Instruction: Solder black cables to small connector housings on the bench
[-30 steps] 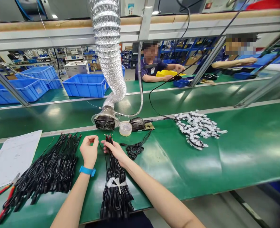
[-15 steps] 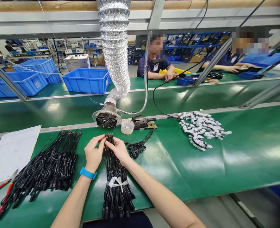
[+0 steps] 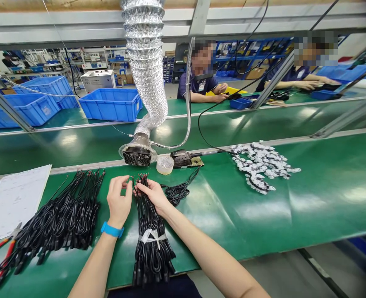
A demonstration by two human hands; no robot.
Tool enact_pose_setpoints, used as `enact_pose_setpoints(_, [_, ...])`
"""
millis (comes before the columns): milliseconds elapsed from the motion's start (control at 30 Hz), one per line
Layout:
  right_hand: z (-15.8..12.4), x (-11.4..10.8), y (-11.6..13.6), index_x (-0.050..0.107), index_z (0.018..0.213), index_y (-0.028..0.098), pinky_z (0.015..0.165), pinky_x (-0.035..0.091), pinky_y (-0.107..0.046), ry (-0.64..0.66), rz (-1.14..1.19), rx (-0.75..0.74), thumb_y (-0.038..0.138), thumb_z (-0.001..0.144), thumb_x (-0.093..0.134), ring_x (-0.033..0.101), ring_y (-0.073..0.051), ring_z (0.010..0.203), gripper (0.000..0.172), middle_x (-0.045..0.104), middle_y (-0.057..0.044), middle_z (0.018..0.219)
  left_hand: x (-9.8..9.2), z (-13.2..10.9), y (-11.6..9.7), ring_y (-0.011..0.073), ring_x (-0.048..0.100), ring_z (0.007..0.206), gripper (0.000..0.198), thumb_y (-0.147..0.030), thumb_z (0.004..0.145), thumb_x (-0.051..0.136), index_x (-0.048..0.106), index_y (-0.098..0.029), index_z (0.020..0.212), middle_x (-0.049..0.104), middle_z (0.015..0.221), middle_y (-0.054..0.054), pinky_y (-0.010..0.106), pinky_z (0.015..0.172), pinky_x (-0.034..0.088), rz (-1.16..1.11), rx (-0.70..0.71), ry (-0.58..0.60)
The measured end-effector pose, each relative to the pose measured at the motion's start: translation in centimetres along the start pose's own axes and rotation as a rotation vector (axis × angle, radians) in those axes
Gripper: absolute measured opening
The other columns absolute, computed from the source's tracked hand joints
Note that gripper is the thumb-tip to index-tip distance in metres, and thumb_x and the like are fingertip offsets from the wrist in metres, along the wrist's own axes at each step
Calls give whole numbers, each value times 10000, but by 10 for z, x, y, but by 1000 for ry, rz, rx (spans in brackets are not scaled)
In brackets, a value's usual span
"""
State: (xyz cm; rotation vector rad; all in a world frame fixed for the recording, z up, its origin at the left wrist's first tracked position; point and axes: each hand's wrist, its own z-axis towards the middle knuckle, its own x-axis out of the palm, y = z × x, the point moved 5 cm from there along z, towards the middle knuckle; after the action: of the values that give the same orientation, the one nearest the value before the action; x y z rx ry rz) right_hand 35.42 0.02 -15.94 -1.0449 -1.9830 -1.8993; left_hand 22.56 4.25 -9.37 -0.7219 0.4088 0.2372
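Note:
A bundle of black cables (image 3: 153, 219), tied with a white strip, lies upright in front of me on the green bench. Its stripped ends with fine red wires (image 3: 143, 177) point away from me. My right hand (image 3: 151, 193) is closed around the bundle just below those ends. At the left of the ends, my left hand (image 3: 120, 198), with a blue wristband (image 3: 112, 229), pinches the tip of one cable that stands slightly apart from the bundle. The fingertips partly hide that tip.
Loose black cables (image 3: 68, 211), red-handled pliers (image 3: 7, 256) and a paper sheet (image 3: 13, 203) lie left. A fan on a duct (image 3: 137, 155), a round tin (image 3: 164, 164), a coiled cord (image 3: 176, 193) and white-and-black parts (image 3: 260, 165) lie beyond. Two co-workers sit opposite.
My left hand has moved a little left, away from the bundle's top, and one cable end now stands apart there. My right hand keeps its hold. The view has shifted slightly.

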Motion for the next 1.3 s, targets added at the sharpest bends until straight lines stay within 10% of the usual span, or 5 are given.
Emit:
enact_pose_setpoints(733, [-2, 0, 3, 768, 859, 153, 735, 464, -274, -22, -41, -63, 405, 625, 905, 595, -129, 698, 370, 737, -22, 819, 41, -15, 36, 119, 612, 834, 319, -341, 665, 894, 756, -149, 879, 685, 940, 54, 227, 767, 514, -1136, -928, 175])
enact_pose_setpoints(1100, [-2, -3, 4, 743, 825, 152, 693, 434, -274, -60, -153, -89, 467, 625, 884, 560, -131, 657, 400, 676, 9, 707, 38, -19, 51, 137, 546, 714, 280, -380, 685, 764, 627, -140, 734, 588, 819, 45, 291, 687, 482, -872, -885, 51])
enact_pose_setpoints(1300, [-3, 0, 5, 710, 792, 154, 673, 435, -278, -24, -187, -93, 504, 648, 862, 552, -131, 630, 408, 648, 7, 665, 1, -9, 36, 187, 576, 1053, 381, -350, 813, 729, 645, -225, 1162, 587, 1198, 78, 324, 936, 465, -376, -528, -219])
